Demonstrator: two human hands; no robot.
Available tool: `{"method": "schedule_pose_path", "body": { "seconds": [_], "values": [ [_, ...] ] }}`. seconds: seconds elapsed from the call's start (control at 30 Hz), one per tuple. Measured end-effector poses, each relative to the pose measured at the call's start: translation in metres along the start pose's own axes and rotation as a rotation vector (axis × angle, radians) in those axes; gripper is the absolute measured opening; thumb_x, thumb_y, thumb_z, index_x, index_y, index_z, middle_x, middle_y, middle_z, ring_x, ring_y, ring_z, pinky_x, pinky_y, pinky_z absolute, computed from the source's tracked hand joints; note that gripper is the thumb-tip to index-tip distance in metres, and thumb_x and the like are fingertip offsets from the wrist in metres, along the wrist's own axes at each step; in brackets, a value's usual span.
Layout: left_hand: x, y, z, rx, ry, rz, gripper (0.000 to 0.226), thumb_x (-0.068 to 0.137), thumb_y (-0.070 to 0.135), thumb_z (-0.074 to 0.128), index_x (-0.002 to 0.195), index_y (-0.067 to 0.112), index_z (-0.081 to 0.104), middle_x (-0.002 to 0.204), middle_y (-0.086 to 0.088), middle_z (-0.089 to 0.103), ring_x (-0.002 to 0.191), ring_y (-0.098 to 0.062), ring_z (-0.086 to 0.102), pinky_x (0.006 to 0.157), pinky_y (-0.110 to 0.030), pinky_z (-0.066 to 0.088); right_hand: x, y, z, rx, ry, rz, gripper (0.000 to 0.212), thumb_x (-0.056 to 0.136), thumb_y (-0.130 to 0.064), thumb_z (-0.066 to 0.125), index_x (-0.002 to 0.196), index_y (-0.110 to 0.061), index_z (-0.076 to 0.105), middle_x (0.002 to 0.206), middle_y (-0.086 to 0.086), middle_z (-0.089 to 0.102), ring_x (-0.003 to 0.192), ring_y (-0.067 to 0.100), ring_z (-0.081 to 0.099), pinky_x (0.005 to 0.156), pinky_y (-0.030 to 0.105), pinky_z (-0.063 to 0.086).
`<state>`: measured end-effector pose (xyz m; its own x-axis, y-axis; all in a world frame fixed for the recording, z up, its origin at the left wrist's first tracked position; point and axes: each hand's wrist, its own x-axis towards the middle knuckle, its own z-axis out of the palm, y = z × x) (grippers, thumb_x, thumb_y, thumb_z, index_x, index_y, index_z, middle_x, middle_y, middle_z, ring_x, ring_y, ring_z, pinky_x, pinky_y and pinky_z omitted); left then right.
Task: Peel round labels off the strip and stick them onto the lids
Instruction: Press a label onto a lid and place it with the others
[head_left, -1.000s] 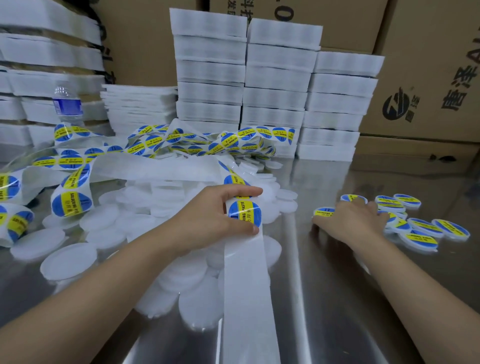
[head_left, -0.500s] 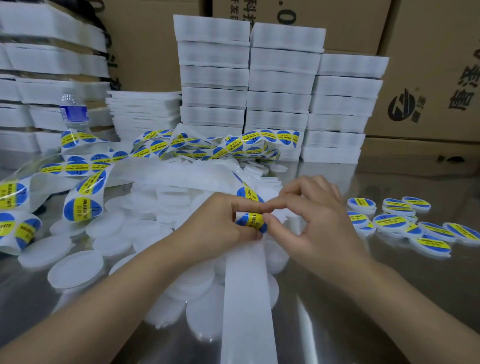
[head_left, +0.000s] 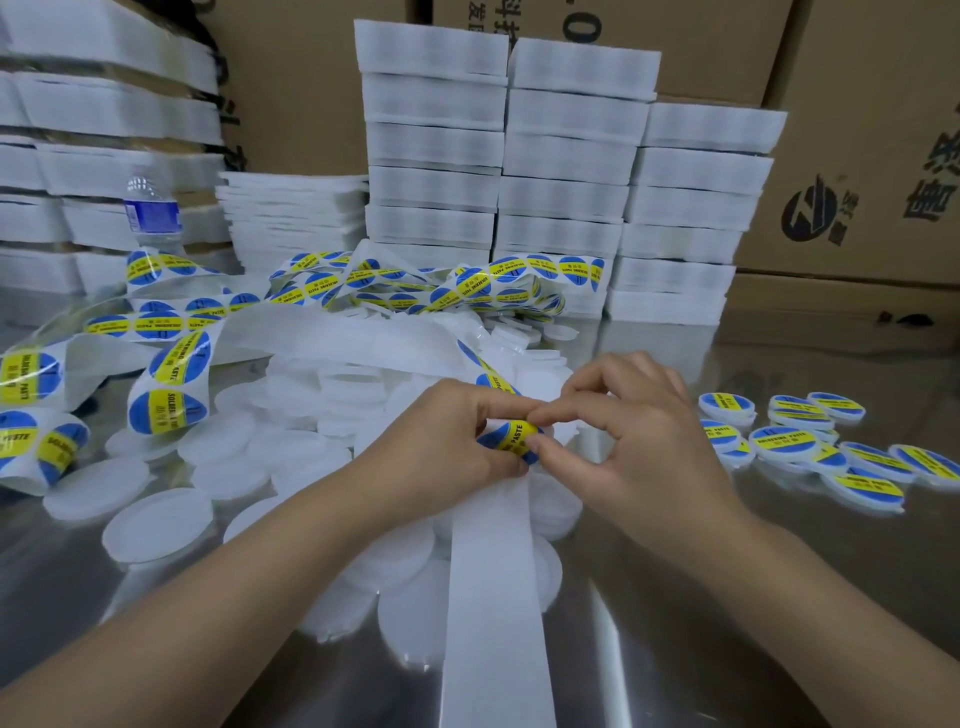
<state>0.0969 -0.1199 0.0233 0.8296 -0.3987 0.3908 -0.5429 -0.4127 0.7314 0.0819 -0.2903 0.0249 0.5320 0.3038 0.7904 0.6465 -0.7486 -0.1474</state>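
A long white backing strip (head_left: 493, 597) runs from the table's near edge up to my hands, then loops back left, carrying blue-and-yellow round labels (head_left: 171, 358). My left hand (head_left: 447, 441) grips the strip where it bends, just under one label (head_left: 511, 439). My right hand (head_left: 628, 436) pinches that label's edge between thumb and forefinger. Plain white lids (head_left: 156, 525) lie heaped under and left of my hands. Several labelled lids (head_left: 789, 441) lie in a loose group to the right.
The metal table (head_left: 727, 623) is shiny. Stacks of white foam trays (head_left: 566, 171) stand behind the heap, with more at far left. A water bottle (head_left: 150, 213) stands back left. Cardboard boxes (head_left: 872, 156) line the back and right.
My right hand left the labelled lids on the right, came to the strip and took hold of the label's edge. My left hand kept its hold on the strip.
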Motion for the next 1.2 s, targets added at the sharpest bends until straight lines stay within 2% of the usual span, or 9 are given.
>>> {"method": "schedule_pose_path", "body": {
  "seconds": [0.1, 0.27, 0.47, 0.6, 0.73, 0.83, 0.93, 1.07, 1.2],
  "values": [
    [0.000, -0.001, 0.002, 0.004, -0.019, 0.004, 0.036, 0.076, 0.001, 0.068, 0.087, 0.035, 0.072, 0.083, 0.011, 0.069, 0.074, -0.014, 0.059, 0.076, -0.035, 0.051, -0.001, -0.001, 0.001, 0.035, -0.013, 0.036, 0.007, 0.068, -0.022, 0.070, 0.075, -0.021, 0.072, 0.076, -0.004, 0.057, 0.081, 0.009, 0.044, 0.073, 0.026, 0.027],
    [-0.002, 0.002, 0.000, -0.088, -0.026, 0.012, 0.044, 0.075, 0.000, 0.070, 0.092, 0.042, 0.072, 0.084, 0.020, 0.070, 0.077, 0.005, 0.061, 0.076, -0.020, 0.051, -0.001, -0.002, 0.003, 0.037, 0.010, 0.037, 0.006, 0.068, -0.020, 0.071, 0.073, -0.020, 0.073, 0.075, -0.003, 0.056, 0.078, 0.011, 0.045, 0.073, 0.030, 0.030],
    [-0.001, 0.008, -0.007, -0.589, -0.075, -0.061, 0.049, 0.063, 0.022, 0.068, 0.111, 0.034, 0.069, 0.107, 0.008, 0.072, 0.101, -0.017, 0.069, 0.087, -0.035, 0.055, 0.001, -0.001, -0.001, 0.043, 0.082, -0.017, 0.005, 0.074, -0.018, 0.069, 0.076, -0.018, 0.074, 0.072, -0.001, 0.058, 0.076, 0.010, 0.046, 0.071, 0.030, 0.033],
    [0.000, 0.013, -0.009, -0.526, 0.064, -0.009, 0.033, 0.093, 0.028, 0.055, 0.120, 0.046, 0.058, 0.091, 0.014, 0.075, 0.064, 0.005, 0.065, 0.055, -0.011, 0.048, 0.000, -0.005, -0.004, 0.099, 0.041, -0.051, 0.002, 0.075, -0.017, 0.070, 0.075, -0.017, 0.072, 0.073, -0.004, 0.055, 0.078, 0.004, 0.046, 0.072, 0.025, 0.034],
    [0.006, 0.007, -0.008, -0.512, 0.285, -0.106, 0.042, 0.097, 0.028, 0.052, 0.128, 0.056, 0.045, 0.111, -0.001, 0.069, 0.077, -0.007, 0.068, 0.053, -0.013, 0.045, -0.001, -0.009, -0.006, 0.216, -0.101, -0.028, 0.004, 0.075, -0.018, 0.068, 0.075, -0.016, 0.070, 0.078, -0.004, 0.054, 0.079, 0.015, 0.051, 0.073, 0.025, 0.040],
    [0.010, 0.002, -0.010, -0.566, 0.416, -0.154, 0.057, 0.098, 0.014, 0.049, 0.136, 0.052, 0.032, 0.125, -0.001, 0.064, 0.101, -0.021, 0.069, 0.078, -0.031, 0.055, -0.001, -0.009, -0.008, 0.323, -0.162, 0.049, 0.022, 0.083, -0.034, 0.060, 0.075, -0.016, 0.070, 0.080, -0.007, 0.052, 0.082, 0.011, 0.050, 0.076, 0.022, 0.038],
    [0.012, 0.000, -0.015, -0.520, 0.519, -0.203, 0.061, 0.098, 0.005, 0.045, 0.135, 0.052, 0.031, 0.127, -0.001, 0.063, 0.108, -0.023, 0.065, 0.099, -0.046, 0.047, 0.000, -0.008, -0.009, 0.470, -0.184, 0.126, 0.043, 0.086, -0.046, 0.041, 0.071, -0.020, 0.072, 0.080, -0.007, 0.050, 0.085, 0.011, 0.052, 0.077, 0.020, 0.037],
    [0.014, -0.006, -0.020, -0.557, 0.609, -0.266, 0.059, 0.096, -0.002, 0.039, 0.132, 0.045, 0.040, 0.107, -0.003, 0.072, 0.093, -0.017, 0.071, 0.075, -0.032, 0.058, 0.003, -0.005, -0.008, 0.732, -0.119, 0.264, 0.053, 0.083, -0.052, 0.038, 0.052, -0.019, 0.066, 0.075, -0.002, 0.050, 0.075, 0.011, 0.051, 0.074, 0.021, 0.037],
    [0.014, -0.005, -0.026, -0.612, 0.643, -0.307, 0.051, 0.092, -0.007, 0.038, 0.116, 0.032, 0.059, 0.089, 0.002, 0.075, 0.075, -0.014, 0.073, 0.046, -0.015, 0.048, 0.011, 0.002, -0.008, 0.900, -0.023, 0.450, 0.052, 0.084, -0.043, 0.042, 0.046, -0.015, 0.063, 0.059, -0.005, 0.057, 0.063, 0.009, 0.048, 0.064, 0.015, 0.039]
  ]
}}
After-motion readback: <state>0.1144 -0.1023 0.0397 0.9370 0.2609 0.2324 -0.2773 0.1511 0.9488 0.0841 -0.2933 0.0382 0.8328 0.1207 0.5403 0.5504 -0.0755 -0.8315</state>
